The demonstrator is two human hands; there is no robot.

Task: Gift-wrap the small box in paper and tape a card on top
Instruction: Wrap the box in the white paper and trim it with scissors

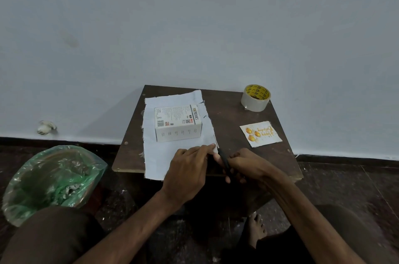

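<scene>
A small white box with printed text lies on a sheet of white paper spread over the left half of a small dark wooden table. My left hand pinches the paper's near right edge. My right hand grips black scissors whose blades sit at that same paper edge, just right of my left fingers. A birthday card with yellow balloons lies on the table's right side. A roll of clear tape stands at the far right corner.
A bin lined with a green plastic bag holding paper scraps stands on the floor at the left. The table backs onto a white wall. My knees and a bare foot are below the table's front edge.
</scene>
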